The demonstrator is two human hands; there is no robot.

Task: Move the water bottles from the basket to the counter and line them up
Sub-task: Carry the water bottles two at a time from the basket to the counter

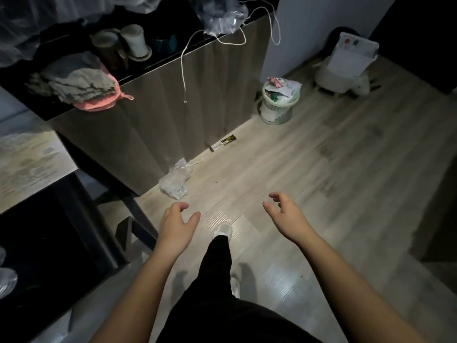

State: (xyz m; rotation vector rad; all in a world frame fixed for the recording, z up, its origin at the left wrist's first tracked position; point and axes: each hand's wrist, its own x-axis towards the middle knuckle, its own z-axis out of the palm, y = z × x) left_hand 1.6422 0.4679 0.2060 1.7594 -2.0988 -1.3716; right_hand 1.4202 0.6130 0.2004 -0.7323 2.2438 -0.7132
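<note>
My left hand [176, 226] and my right hand [285, 216] hang out in front of me over the wooden floor, fingers loosely curled, holding nothing. A dark counter [173, 55] with a ribbed wooden front stands at the upper left, well beyond both hands. No water bottle shows plainly. A small pale green basket [278, 107] stuffed with wrappers and plastic sits on the floor by the counter's right corner.
On the counter lie folded cloths [81, 80], cups [134, 40], a plastic bag [222, 18] and a dangling white cord [184, 70]. Crumpled plastic [175, 179] and a small packet [223, 142] lie on the floor. A white stool [343, 73] stands far right; a table [29, 164] at left.
</note>
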